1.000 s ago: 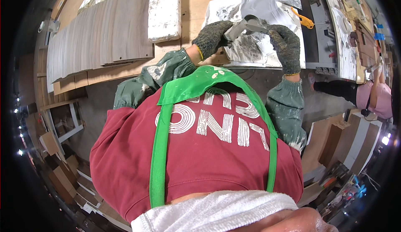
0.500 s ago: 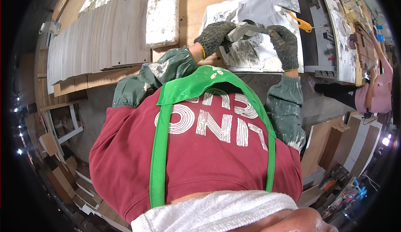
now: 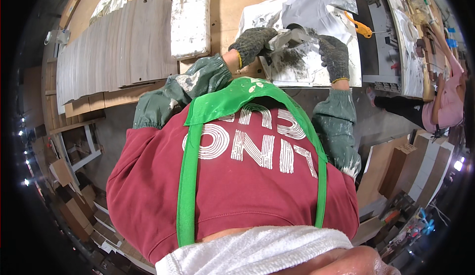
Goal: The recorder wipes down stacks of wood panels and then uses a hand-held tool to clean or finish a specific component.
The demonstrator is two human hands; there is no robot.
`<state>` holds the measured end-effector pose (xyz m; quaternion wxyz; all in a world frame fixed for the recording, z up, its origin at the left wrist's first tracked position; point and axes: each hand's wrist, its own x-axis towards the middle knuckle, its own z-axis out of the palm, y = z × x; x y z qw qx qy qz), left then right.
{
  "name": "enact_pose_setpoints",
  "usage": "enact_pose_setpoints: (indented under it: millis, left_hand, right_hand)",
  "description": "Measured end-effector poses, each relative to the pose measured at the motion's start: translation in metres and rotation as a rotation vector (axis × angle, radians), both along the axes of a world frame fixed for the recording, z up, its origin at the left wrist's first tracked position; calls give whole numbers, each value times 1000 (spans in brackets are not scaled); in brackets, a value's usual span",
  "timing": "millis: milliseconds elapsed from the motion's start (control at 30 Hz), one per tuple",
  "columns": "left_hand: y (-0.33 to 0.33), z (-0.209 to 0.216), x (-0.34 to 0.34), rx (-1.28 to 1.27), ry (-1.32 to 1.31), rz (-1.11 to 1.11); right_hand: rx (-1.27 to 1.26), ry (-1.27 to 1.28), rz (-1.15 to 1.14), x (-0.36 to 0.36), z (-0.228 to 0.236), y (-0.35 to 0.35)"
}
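Observation:
My left hand (image 3: 252, 44), in a dark knitted glove, is closed on the left end of a pale grey, curved object (image 3: 287, 38) with a dark rounded hollow at its top. Its exact kind cannot be made out. At the object's right side, my right hand (image 3: 334, 55), gloved alike, has its fingers curled inward. What those fingers hold, if anything, is hidden. Beneath both hands lie white sheets (image 3: 250, 20) with dark smudges. Just left of my left hand stands a white, stained block (image 3: 190, 25).
A long row of stacked grey wood-grain boards (image 3: 118, 45) lies on the cardboard-covered table (image 3: 235, 0) at left. An orange-handled tool (image 3: 363, 29) rests at the sheets' right edge. Another person in pink (image 3: 448, 99) is at a bench on the right. Board offcuts (image 3: 396, 176) stand at lower right.
My right hand has shifted slightly down and left, and its fingers look more curled. The pale object has turned a little between my hands. My left hand has barely moved.

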<state>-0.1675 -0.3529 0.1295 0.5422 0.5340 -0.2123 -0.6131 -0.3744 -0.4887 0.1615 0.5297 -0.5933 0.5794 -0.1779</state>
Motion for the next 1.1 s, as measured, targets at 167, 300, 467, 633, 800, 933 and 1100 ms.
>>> enact_pose_setpoints:
  millis: [167, 300, 467, 633, 800, 933, 1100]
  left_hand:
    - [-6, -13, 5, 11, -190, -118]
    - [-3, -15, 5, 3, -120, -113]
    - [1, -4, 3, 41, -72, -75]
    - [1, 0, 3, 45, -75, -78]
    - [4, -11, 6, 22, -1, -63]
    - [1, -7, 3, 129, 148, -14]
    - [-4, -24, -1, 105, 337, 50]
  right_hand:
    - [-62, 54, 16, 0, 13, 5]
    - [-252, 160, 118, -7, 12, 1]
    - [-565, 221, 280, -21, -10, -17]
    - [-591, 162, 297, -9, 2, -2]
    - [-156, 26, 48, -4, 22, 6]
    - [-595, 199, 280, -22, -8, -12]
    - [-262, -150, 263, 9, 39, 29]
